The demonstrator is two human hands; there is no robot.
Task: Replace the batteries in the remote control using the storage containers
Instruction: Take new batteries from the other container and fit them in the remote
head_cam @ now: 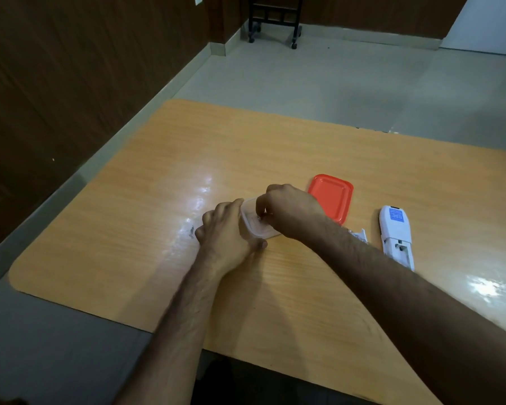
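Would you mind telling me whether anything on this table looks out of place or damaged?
Nothing looks damaged or spilled. The white remote lies face down with its battery bay uncovered, and a small white piece, possibly its cover, lies loose beside it. The orange-lidded container sits closed behind the right hand.

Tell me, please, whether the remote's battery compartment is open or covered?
Open: the remote lies face down, its near-end battery bay bare, and a white piece, likely its cover, lies beside it.
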